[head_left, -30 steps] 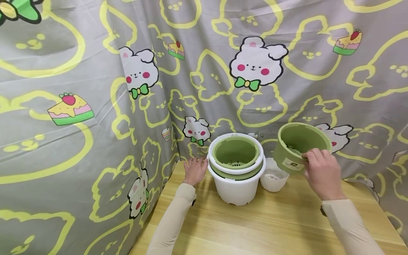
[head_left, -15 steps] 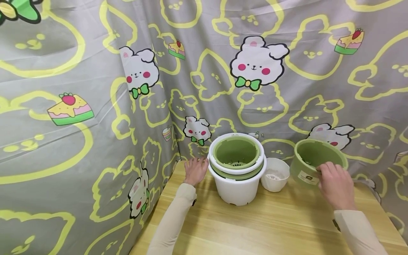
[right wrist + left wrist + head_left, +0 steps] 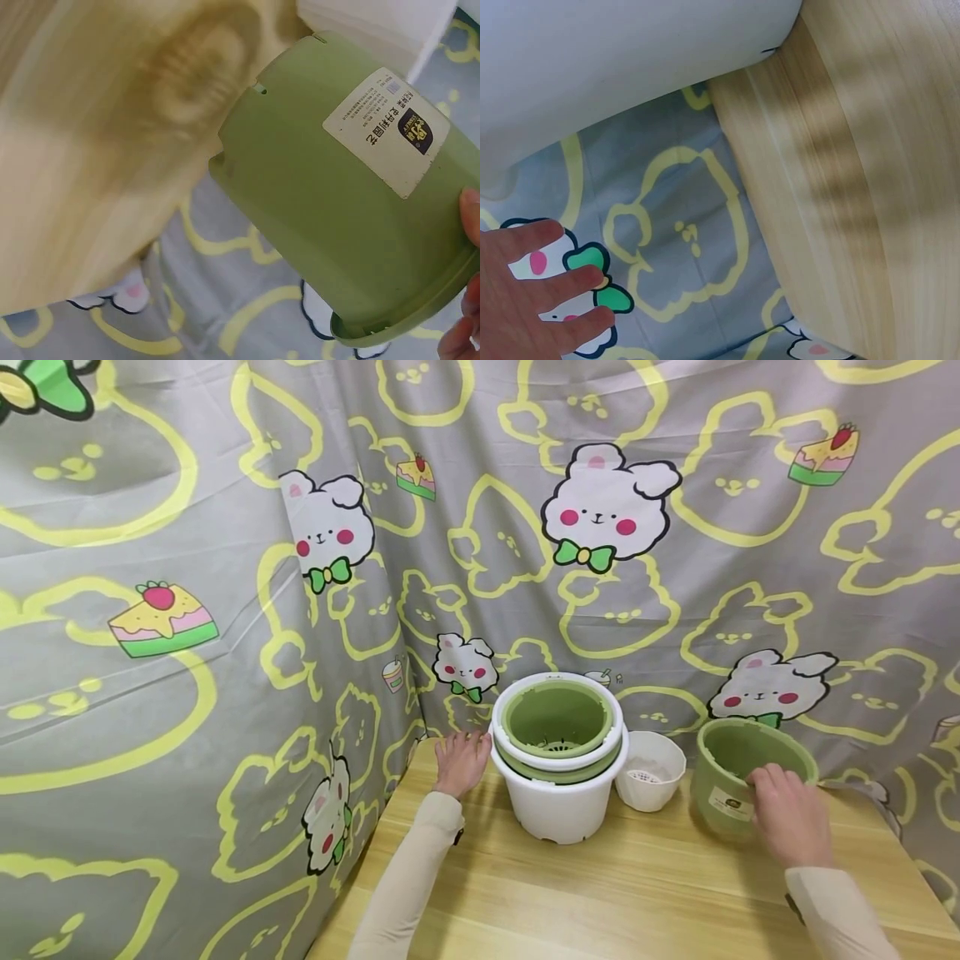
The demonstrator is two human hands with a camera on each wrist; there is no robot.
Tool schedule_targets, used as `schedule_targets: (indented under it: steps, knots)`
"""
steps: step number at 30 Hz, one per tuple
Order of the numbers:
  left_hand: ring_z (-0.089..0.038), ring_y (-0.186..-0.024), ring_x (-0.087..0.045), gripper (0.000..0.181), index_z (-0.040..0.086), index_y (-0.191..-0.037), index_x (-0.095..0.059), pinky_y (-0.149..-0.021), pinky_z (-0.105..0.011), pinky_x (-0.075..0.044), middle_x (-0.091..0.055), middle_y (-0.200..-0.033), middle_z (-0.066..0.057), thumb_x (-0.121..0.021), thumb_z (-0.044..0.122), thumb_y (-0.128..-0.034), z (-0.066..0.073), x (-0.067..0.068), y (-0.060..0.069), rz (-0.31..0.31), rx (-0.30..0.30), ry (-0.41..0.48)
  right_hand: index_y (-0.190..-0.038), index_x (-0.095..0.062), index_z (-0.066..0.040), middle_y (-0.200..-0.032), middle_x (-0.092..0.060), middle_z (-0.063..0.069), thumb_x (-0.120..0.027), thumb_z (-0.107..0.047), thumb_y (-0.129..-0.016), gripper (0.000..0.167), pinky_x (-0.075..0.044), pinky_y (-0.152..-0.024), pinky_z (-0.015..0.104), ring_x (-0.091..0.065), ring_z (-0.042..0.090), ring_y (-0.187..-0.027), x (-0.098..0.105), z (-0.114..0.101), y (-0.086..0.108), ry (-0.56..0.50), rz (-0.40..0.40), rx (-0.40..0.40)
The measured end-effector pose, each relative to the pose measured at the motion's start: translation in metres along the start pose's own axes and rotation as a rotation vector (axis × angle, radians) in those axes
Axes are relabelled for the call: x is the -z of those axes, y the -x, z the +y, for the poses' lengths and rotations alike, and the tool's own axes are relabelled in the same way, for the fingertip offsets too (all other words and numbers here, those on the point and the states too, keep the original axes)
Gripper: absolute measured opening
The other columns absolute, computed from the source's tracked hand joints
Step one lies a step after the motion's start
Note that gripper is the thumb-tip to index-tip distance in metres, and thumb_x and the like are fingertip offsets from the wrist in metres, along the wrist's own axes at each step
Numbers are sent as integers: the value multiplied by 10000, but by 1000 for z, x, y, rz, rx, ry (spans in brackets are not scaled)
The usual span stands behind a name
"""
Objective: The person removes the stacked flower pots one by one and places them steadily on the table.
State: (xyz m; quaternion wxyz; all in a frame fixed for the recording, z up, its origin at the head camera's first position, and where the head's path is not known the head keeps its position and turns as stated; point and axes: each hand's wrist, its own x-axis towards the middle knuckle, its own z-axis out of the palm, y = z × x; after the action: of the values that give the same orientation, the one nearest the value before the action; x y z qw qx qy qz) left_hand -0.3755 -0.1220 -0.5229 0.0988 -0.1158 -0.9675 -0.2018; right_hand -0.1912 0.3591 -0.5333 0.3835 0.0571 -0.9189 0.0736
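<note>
On the right of the table, my right hand (image 3: 791, 817) pinches the near rim of a green plastic flower pot (image 3: 726, 777) with a label on its side. The right wrist view shows the thumb on the wall of this green pot (image 3: 322, 180) and fingers at its rim; whether its base touches the table I cannot tell. My left hand (image 3: 461, 763), fingers straight and spread, is beside the left rim of a stack of nested white and green flower pots (image 3: 558, 810). In the left wrist view the left hand's fingers (image 3: 555, 289) hold nothing. Contact with the stack is unclear.
A small white faceted pot (image 3: 649, 787) with a perforated bottom stands between the stack and the green pot. A wooden table (image 3: 585, 902) lies beneath everything. Grey cartoon-print curtain (image 3: 480, 568) hangs close behind and to the left of the table.
The right hand has carried the green flower pot rightward and down, from beside the stack to just above or onto the table right of the small white pot. The left hand stays in place.
</note>
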Motion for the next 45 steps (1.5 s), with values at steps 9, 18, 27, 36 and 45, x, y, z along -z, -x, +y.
schedule_targets:
  steps: [9,18,27,36,45]
  knots:
    - [-460,-1452,-409,712,144,-1457,-585,-1160,-721,-198,-533,-1517,-195,-156,580,-1092,-1,-1,0,-4,-4,6,-913,-627,62,-846,-608,197,-744,129,-625,318,-454,-521,502,-557,355,-669,-15,4,17,0,-99,4]
    - [-456,-1442,-429,680,157,-1439,-600,-1169,-726,-196,-548,-1501,-185,-178,568,-1100,0,-2,-1,6,-9,1,-927,-617,46,-872,-602,185,-759,116,-638,330,-466,-552,516,-569,369,-713,-26,3,29,-16,-142,-19]
    - [-444,-1450,-419,692,158,-1433,-604,-1172,-736,-183,-549,-1503,-186,-162,571,-1097,0,-3,0,-1,-5,16,-918,-613,48,-856,-598,175,-743,122,-674,286,-498,-610,542,-576,368,-712,-40,6,35,-36,-149,-19]
    - [-454,-1440,-431,710,149,-1438,-601,-1163,-731,-198,-555,-1498,-195,-148,575,-1095,0,-4,-3,12,-8,19,-912,-611,59,-855,-610,200,-734,147,-663,291,-508,-604,546,-571,370,-699,-46,12,32,-54,-134,-54]
    - [-447,-1446,-426,714,151,-1453,-592,-1167,-723,-201,-551,-1507,-190,-136,570,-1097,1,-4,-2,-6,1,13,-921,-601,34,-872,-608,201,-728,123,-688,280,-495,-619,566,-567,388,-722,-52,16,30,-52,-125,-69]
